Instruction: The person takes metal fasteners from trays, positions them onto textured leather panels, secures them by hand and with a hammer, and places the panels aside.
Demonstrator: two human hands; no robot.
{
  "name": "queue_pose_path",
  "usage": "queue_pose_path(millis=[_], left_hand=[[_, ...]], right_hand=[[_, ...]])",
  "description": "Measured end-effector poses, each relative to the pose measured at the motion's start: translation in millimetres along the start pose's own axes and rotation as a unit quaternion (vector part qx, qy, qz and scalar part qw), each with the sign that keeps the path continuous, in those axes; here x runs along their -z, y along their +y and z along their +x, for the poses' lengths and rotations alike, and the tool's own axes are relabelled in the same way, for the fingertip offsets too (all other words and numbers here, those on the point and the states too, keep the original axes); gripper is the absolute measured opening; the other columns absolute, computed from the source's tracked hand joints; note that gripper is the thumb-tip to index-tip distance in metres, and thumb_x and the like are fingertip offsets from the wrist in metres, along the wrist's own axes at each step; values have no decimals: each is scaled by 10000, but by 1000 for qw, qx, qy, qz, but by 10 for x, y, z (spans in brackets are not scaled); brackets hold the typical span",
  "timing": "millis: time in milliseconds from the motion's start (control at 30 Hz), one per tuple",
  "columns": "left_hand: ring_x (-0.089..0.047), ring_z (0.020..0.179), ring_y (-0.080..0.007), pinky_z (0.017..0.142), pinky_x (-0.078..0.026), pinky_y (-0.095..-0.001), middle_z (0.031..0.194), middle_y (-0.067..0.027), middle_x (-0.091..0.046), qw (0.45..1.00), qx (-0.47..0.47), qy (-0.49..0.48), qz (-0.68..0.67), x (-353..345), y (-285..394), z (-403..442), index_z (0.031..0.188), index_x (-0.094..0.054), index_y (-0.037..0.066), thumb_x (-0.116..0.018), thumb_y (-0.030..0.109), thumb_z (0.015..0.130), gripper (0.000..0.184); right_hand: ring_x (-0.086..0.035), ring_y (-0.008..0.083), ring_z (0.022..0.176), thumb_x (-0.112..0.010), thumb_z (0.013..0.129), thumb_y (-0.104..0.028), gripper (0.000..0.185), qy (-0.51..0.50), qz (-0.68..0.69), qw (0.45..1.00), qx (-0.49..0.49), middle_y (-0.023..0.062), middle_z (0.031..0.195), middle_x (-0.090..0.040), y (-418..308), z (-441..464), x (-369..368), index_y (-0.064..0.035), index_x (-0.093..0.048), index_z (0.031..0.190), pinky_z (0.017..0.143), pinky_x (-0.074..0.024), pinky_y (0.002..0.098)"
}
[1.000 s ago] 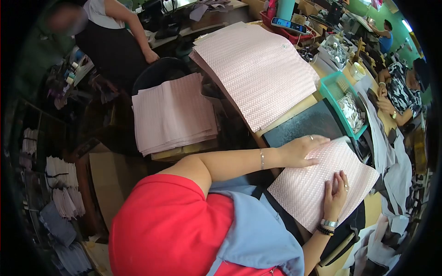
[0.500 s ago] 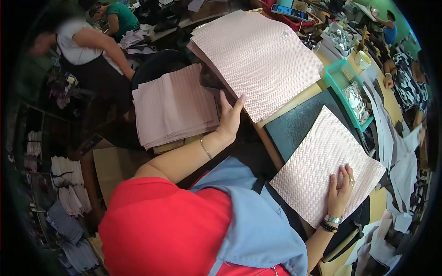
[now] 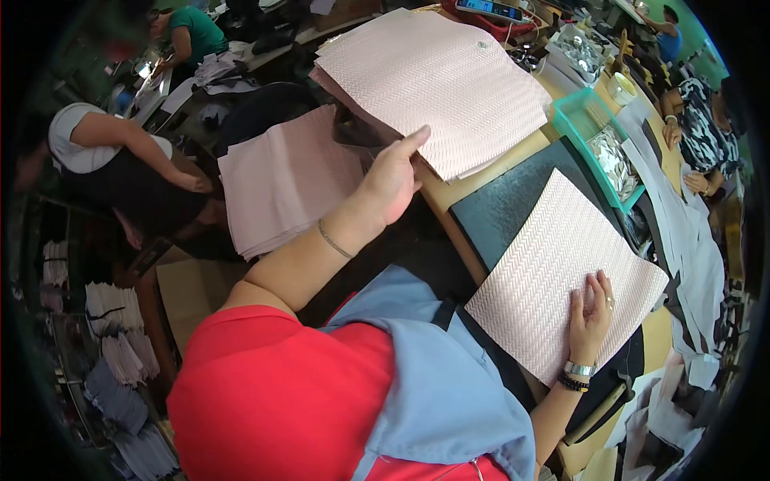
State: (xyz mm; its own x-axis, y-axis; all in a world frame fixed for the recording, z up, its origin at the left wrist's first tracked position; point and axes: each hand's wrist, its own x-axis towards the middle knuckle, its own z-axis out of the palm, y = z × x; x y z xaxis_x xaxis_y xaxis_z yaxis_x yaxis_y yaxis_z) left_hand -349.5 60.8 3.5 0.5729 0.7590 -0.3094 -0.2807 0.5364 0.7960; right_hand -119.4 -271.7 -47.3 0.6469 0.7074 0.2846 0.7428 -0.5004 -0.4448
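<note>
My right hand (image 3: pixel 589 319) lies flat with fingers stretched on a pale pink, herringbone-textured sheet (image 3: pixel 553 256), which rests over a dark board (image 3: pixel 501 204). My left hand (image 3: pixel 391 178) is at the near-left corner of a stack of similar textured sheets (image 3: pixel 449 88). Its thumb is stretched out over the stack's edge and stands apart from the fingers, which are bent and partly hidden. I see nothing held in it. Left of that hand is another stack of plainer pink sheets (image 3: pixel 285 180), partly covered by my forearm.
A teal basket (image 3: pixel 574 120) with small pieces stands beyond the board. A hammer-like tool (image 3: pixel 597 413) and scraps (image 3: pixel 666 409) lie at the right. A phone (image 3: pixel 489 10) is at the back. Co-workers sit nearby; one person (image 3: pixel 128 160) is close on the left.
My left hand has moved up slightly, its thumb now over the stack's edge. My right hand stays on the sheet. The person at the left has shifted lower and further left in view.
</note>
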Motion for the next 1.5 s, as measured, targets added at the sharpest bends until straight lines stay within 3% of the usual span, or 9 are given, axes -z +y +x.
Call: queue_pose_path(millis=[200,267,433,533,833,867,933,1100,1500], left_hand=[[-311,1406,-279,1172,-187,-417,1527,-182,-317,953,-262,-79,130,-285,-56,-143,1464,-268,-71,-634,238,938,711],[-230,1452,-345,1185,-158,-418,1577,-238,-204,802,-465,-67,368,-252,-316,-188,1510,-160,-74,-614,237,948,787],[-189,1467,-418,1074,-112,-738,1559,-264,-247,502,-311,-230,773,-358,-800,-228,1492,-323,-1,-457,648,924,872],[-194,1463,-430,1055,-141,-758,1538,-277,-278,502,-318,-221,773,-435,-1031,-191,1459,-376,-18,-486,629,917,851],[-295,1426,-392,1069,-179,-726,1552,-185,-313,608,-287,-323,666,-582,-1099,-232,1490,-345,92,-601,400,919,697],[-330,1413,-376,1067,-202,-719,1549,-162,-334,626,-300,-338,636,-579,-1114,-236,1488,-355,116,-609,340,926,656],[-419,1356,-342,1060,-268,-681,1513,-136,-397,653,-299,-364,593,-607,-1123,-273,1472,-387,141,-584,213,926,585],[-606,1159,-300,995,-466,-467,1323,-140,-597,627,-387,-388,554,-573,-1222,-230,1400,-511,163,-545,-31,801,630],[-671,1017,-318,839,-552,-347,1287,-178,-614,732,-382,-299,477,-622,-705,52,1277,-612,54,-514,-64,852,452]], right_hand=[[-489,382,1288,-719,835,-147,389,12,-5,1000,-4,197,1361,-554,-75,8,33,-26,-637,1196,1092,-362,452],[-487,380,1291,-734,821,-133,396,39,30,999,-13,196,1362,-551,-78,1,112,-25,-639,1190,1083,-376,447],[-529,331,1243,-706,888,-182,416,235,-87,963,-101,194,1352,-555,235,-100,480,-8,-603,1252,1042,-407,409],[-593,249,1117,-642,951,-284,446,192,114,920,-323,175,1245,-618,685,-298,607,11,-584,1281,976,-444,357],[-529,116,896,-492,1037,-314,314,87,336,919,-187,18,958,-586,571,-488,553,-15,-559,1105,842,-454,287],[-553,133,908,-448,1046,-367,357,70,643,733,-212,27,977,-590,609,-468,555,-29,-551,1099,851,-466,302],[-571,163,961,-427,1045,-407,386,15,712,671,-207,45,1057,-600,616,-381,473,-40,-544,1077,880,-471,319],[-594,185,1119,-533,1014,-264,465,71,648,723,-228,106,1252,-604,265,-197,459,9,-449,1380,1005,-446,328],[-550,105,952,-598,960,-82,200,82,457,854,-236,55,1073,-617,548,-511,1024,29,-545,1118,888,-420,254]])
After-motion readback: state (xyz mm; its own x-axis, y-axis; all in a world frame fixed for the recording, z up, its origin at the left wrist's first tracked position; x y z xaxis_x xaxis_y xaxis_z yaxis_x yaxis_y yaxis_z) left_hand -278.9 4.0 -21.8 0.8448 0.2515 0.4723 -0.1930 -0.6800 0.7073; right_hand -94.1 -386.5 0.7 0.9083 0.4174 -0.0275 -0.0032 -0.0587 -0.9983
